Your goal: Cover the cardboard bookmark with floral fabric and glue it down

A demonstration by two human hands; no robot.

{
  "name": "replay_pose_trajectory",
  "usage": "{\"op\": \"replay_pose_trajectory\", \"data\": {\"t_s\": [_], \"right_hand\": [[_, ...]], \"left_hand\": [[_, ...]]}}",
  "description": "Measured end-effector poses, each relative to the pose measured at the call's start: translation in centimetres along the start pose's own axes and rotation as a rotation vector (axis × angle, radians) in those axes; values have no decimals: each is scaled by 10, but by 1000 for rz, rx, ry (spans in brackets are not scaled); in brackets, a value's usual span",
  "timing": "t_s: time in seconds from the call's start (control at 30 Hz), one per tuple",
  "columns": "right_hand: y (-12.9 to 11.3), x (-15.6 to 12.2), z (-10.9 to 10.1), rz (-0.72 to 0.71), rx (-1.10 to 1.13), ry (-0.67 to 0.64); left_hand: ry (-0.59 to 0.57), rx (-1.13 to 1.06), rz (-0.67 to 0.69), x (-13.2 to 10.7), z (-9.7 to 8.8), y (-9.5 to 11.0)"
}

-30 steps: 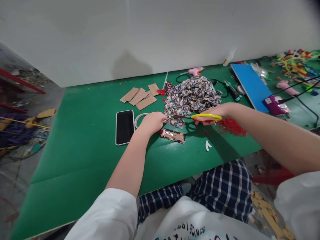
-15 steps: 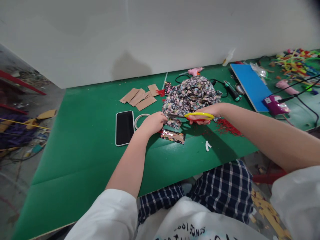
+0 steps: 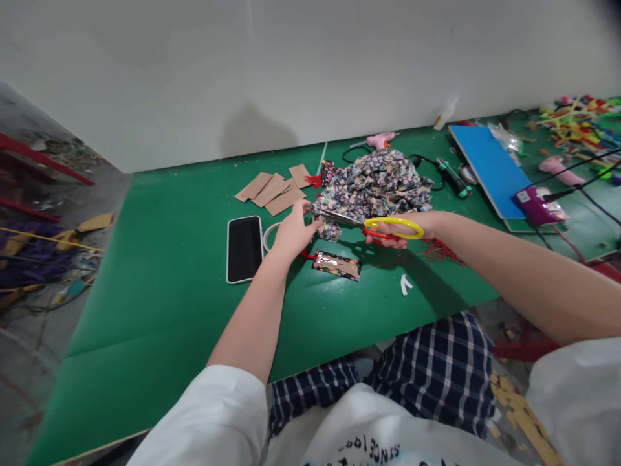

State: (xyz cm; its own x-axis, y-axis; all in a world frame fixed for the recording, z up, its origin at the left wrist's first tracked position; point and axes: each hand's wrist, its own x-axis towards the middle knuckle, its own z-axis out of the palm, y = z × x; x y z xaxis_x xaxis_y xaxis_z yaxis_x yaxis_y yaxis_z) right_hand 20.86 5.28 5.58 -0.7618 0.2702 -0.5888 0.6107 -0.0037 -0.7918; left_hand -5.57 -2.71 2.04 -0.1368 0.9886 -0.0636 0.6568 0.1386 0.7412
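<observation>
My right hand [image 3: 392, 233] is closed round the yellow and red handles of a pair of scissors [image 3: 341, 218]. The blades point left over the edge of a bunched floral cloth [image 3: 378, 184]. At the blade tips is my left hand [image 3: 294, 234], its thumb and fingers spread apart by the cloth's left edge. Just below lies a card strip [image 3: 336, 264] with floral cloth round its borders, a shiny strip on it and a red tassel at its left end. Partly behind my left hand is a white ring [image 3: 268, 238], perhaps a tape roll.
A phone [image 3: 244, 249] lies left of my left hand. Several brown card pieces [image 3: 272, 191] are behind it. Red threads [image 3: 444, 251] and a white scrap [image 3: 405, 285] lie to the right. Farther right are a blue board [image 3: 490, 171], a purple box [image 3: 540, 206] and glue guns [image 3: 381, 140].
My left fingers have opened from their pinch at the cloth and moved slightly up and left. The scissors have tilted, with their handles lower and a little farther right.
</observation>
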Motion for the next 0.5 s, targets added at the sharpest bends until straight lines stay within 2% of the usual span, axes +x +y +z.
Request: {"op": "replay_pose_trajectory", "data": {"t_s": [0.2, 0.5], "right_hand": [[5, -3, 2, -53, 7, -22], [-1, -17, 11, -228, -72, 46]], "left_hand": [[-47, -168, -5, 2, 1, 2], [97, -191, 105, -2, -10, 20]]}}
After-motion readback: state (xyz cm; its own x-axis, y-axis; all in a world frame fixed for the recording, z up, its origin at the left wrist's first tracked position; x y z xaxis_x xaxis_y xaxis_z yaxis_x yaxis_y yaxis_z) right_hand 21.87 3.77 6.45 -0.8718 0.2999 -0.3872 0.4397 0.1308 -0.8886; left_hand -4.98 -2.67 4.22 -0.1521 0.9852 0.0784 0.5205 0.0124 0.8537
